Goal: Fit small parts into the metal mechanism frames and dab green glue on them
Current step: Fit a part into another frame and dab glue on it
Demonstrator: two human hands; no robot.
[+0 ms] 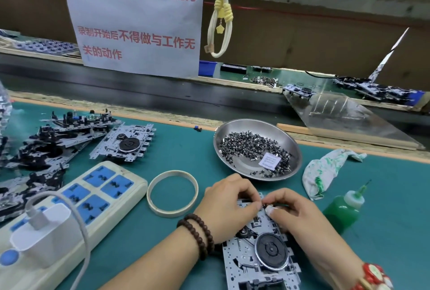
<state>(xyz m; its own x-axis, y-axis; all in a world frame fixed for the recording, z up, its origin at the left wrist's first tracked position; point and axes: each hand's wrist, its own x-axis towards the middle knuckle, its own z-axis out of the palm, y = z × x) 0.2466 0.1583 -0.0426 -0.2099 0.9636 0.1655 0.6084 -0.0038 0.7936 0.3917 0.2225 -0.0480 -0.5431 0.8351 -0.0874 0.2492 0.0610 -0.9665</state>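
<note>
Both hands meet at the far end of the grey stamped-metal mechanism frame (260, 264), which lies with its long axis running from 6 toward 12 o'clock. The left hand (226, 206) and right hand (295, 210) curl their fingertips together, seemingly pinching a tiny dark part too small to identify. The round steel dish (232, 131) of small dark parts sits at 12 o'clock, nearer. The green glue bottle (345, 210) stands at 3 o'clock, beside the right hand, so it looks the likelier reach.
</note>
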